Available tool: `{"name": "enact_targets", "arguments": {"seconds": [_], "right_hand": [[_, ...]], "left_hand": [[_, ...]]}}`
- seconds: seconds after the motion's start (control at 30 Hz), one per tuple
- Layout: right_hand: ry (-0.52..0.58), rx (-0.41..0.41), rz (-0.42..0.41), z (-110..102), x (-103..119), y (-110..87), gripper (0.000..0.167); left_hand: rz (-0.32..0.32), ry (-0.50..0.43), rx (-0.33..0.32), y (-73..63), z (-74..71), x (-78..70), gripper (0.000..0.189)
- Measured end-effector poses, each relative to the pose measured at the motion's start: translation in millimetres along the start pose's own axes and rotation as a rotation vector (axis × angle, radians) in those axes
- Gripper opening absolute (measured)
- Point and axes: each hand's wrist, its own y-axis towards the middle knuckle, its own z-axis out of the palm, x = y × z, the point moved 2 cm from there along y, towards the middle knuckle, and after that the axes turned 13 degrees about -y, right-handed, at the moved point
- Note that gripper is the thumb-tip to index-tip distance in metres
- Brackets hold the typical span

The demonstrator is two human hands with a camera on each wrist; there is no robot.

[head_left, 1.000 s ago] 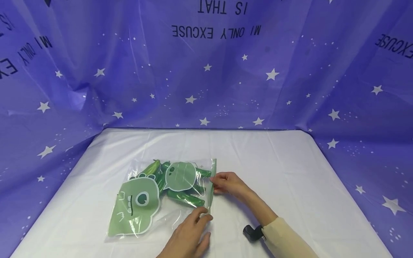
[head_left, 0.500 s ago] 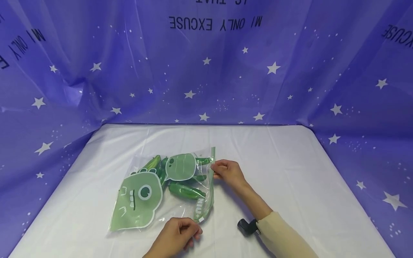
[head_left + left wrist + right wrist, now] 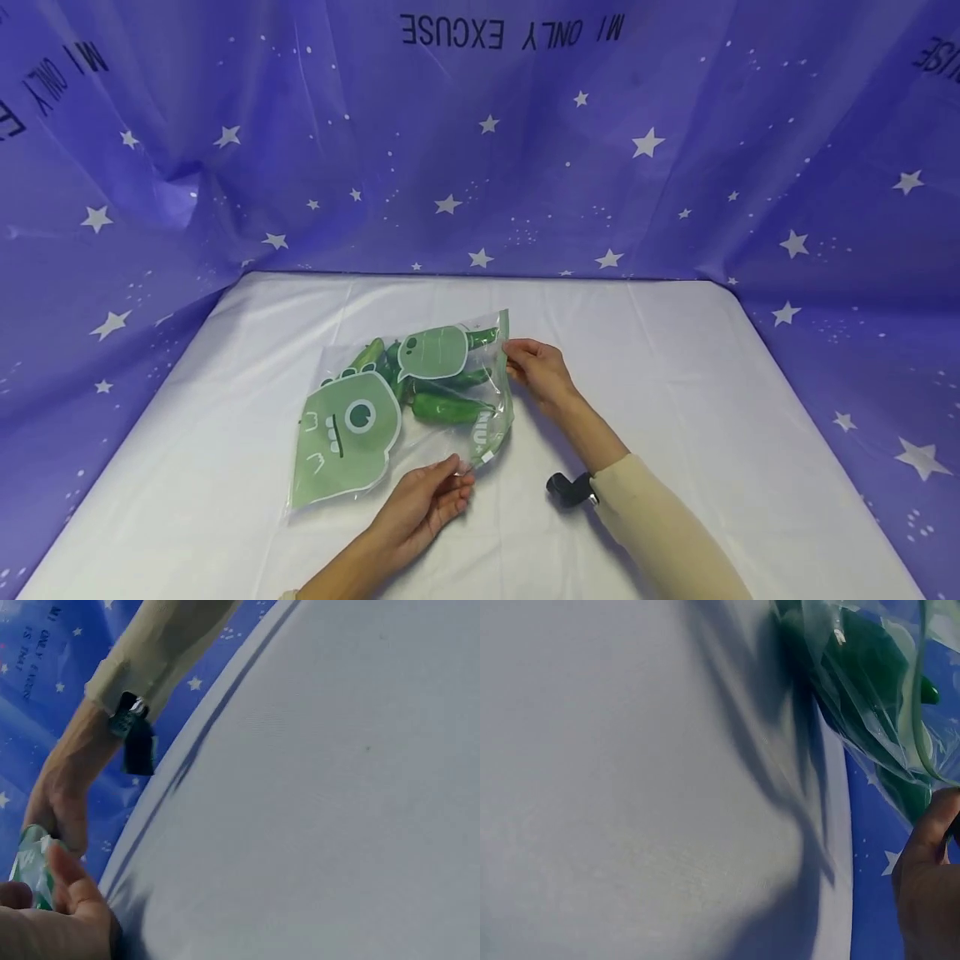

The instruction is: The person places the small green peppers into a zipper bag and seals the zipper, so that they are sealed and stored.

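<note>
A clear zip bag (image 3: 442, 454) printed with a pale green cartoon dinosaur lies slanted in the head view. Inside are several long, glossy green vegetables (image 3: 450, 408), which look like peppers. My right hand (image 3: 542, 373) pinches the bag's green-edged opening on the right side between thumb and fingers. At the near right corner, my left hand (image 3: 420, 508) has its thumb over the plastic and fingers below, pinching it. The left wrist view shows the bag's end (image 3: 31, 862) between both hands. In the right wrist view, the bag (image 3: 855, 682) hangs over its shadow on the cloth.
A white cloth (image 3: 675, 375) covers the table. Purple curtains (image 3: 480, 167) with white stars and lettering stand behind and at both sides. A black device (image 3: 570, 490) sticks out from the right sleeve's cuff (image 3: 615, 475).
The bag's opening end has moved away from me and tilted. My left hand released the corner, drew back with curled fingers, then came back to pinch it. My right hand keeps its hold.
</note>
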Motion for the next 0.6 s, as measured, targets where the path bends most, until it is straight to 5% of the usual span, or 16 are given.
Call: {"name": "enact_targets", "arguments": {"seconds": [0.27,0.47,0.6], "right_hand": [[-0.244,-0.004,-0.068,-11.0,1.3,-1.6,0.032],[-0.248,-0.054,-0.115,-19.1,0.8,1.9,0.030],[-0.274,-0.055,-0.109,-25.4,-3.9,3.6,0.030]], "left_hand": [[0.079,0.166,0.008,10.6,14.5,7.9,0.030],[0.110,0.332,0.069,7.0,19.5,5.5,0.041],[0.194,0.434,0.066,5.3,18.7,-0.7,0.041]]}}
